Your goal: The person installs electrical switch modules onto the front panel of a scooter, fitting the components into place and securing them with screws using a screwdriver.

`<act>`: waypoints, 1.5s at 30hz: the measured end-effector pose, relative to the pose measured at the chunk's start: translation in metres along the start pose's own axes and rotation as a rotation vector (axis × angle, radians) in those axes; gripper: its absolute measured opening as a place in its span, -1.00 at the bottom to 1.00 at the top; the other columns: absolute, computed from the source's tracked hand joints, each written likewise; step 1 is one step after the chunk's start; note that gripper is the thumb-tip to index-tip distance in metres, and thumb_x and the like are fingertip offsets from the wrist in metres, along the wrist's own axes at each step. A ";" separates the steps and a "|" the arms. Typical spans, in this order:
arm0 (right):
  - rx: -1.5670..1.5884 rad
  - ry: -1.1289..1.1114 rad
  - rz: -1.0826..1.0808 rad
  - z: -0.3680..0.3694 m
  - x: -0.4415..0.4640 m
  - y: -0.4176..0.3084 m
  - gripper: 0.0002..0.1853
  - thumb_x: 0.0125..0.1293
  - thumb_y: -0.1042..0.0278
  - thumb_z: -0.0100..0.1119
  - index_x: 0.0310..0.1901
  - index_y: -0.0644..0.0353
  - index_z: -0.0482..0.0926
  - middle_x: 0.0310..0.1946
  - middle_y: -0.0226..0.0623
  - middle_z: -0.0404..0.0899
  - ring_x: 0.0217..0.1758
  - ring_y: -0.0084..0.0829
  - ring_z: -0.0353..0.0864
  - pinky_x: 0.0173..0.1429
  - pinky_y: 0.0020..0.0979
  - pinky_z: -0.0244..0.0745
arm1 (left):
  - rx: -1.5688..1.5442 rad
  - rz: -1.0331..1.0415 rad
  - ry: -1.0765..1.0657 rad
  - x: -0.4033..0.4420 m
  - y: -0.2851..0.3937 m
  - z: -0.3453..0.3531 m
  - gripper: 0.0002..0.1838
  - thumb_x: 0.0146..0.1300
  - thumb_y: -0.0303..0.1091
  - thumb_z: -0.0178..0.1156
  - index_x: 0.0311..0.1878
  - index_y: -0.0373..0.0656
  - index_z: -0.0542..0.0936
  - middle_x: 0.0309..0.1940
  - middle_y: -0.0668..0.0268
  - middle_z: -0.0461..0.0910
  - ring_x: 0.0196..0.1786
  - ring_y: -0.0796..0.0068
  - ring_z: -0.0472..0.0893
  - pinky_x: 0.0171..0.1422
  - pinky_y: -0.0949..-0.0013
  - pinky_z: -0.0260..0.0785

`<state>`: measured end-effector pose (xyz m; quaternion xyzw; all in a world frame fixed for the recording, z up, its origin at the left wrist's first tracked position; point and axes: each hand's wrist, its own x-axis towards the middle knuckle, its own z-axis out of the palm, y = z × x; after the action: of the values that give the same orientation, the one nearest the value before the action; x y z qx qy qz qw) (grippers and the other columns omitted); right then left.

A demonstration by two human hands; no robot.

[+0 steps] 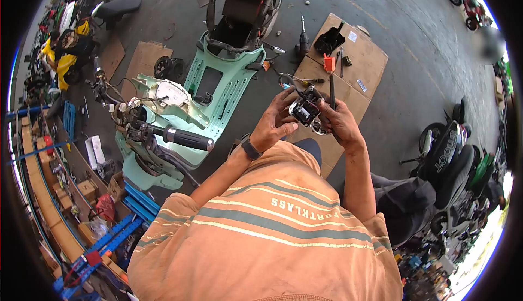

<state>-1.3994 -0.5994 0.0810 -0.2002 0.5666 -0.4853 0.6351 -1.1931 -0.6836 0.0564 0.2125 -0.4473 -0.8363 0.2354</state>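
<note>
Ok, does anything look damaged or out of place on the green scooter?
The green scooter has no seat, and wiring lies exposed at its handlebar; odd for a complete machine, though it looks more dismantled than damaged.

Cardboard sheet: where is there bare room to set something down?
The cardboard sheet is bare between the upper label, lower label and its right edge; so is the floor beyond. Crowded around the black part and orange piece.

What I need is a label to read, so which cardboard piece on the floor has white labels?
The large sheet beyond the right hand: two white labels show on it, while none show on the smaller pieces left of the green scooter body.
</note>
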 end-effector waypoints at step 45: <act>-0.627 -0.205 0.355 0.047 0.265 -0.077 -0.80 0.45 0.16 0.14 -0.20 0.10 0.48 -0.53 -0.50 0.41 -0.66 -0.67 0.27 -0.62 -0.55 0.21 | 0.210 -0.171 1.807 0.071 -0.116 -0.221 -0.53 0.08 -0.25 0.34 0.07 -0.23 0.59 -0.06 -0.02 0.66 0.00 0.01 0.65 0.14 0.15 0.48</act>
<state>-1.4163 -0.8718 0.0167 -0.3311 0.6470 -0.1483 0.6706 -1.1479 -0.8116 -0.1647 0.8391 -0.1491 -0.3211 0.4129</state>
